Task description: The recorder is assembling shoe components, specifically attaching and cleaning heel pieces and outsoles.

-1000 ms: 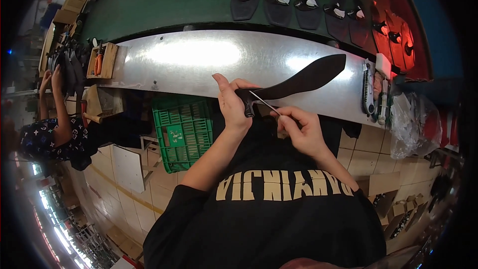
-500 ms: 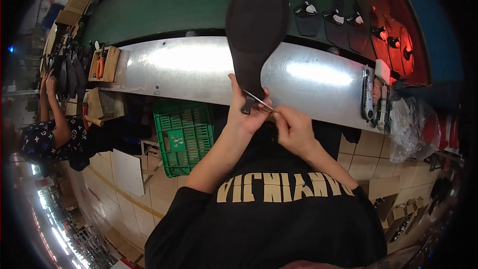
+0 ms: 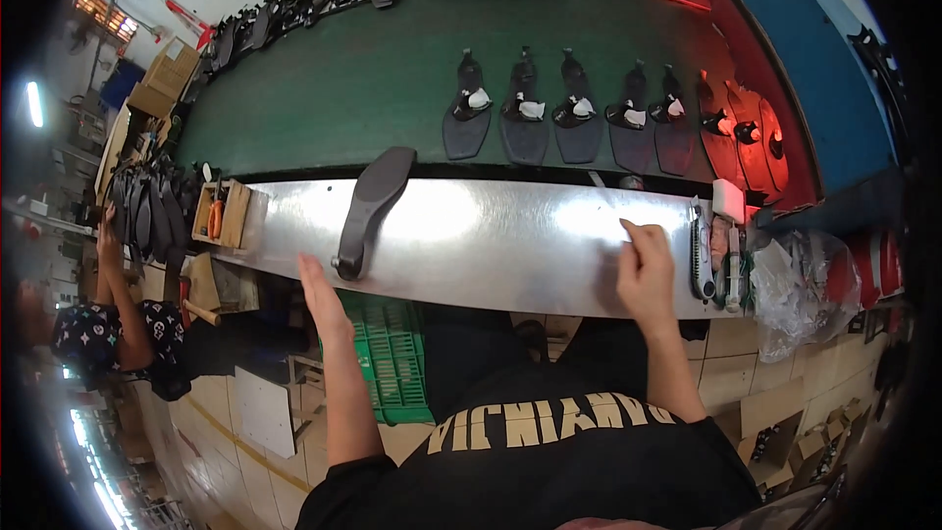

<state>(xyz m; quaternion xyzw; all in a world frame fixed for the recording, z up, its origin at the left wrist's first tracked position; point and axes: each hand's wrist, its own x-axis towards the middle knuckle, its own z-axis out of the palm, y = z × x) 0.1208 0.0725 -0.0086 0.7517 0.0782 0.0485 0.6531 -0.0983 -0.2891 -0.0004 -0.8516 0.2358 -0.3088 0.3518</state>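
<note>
A black shoe sole (image 3: 373, 204) with a small heel piece at its near end lies aslant on the metal ledge, left of the middle. Just nearer than its heel is my left hand (image 3: 326, 302), open, fingers stretched and apart from the sole. Over the right part of the ledge, my right hand (image 3: 648, 273) is closed in a pinch. A thin, pale metal tool (image 3: 602, 190) sticks out from its fingers toward the green belt; glare hides its exact kind.
Black sandals (image 3: 525, 128) stand in a row on the green belt (image 3: 324, 88), some under red light. A cutter knife (image 3: 701, 255) lies at the ledge's right end, a wooden box (image 3: 234, 216) with orange-handled pliers at its left. Below is a green crate (image 3: 388, 358); a co-worker (image 3: 123, 329) is at left.
My left hand has let go of the sole, which now lies on the ledge. My right hand has moved right, away from the sole, with the thin tool. More of the belt shows.
</note>
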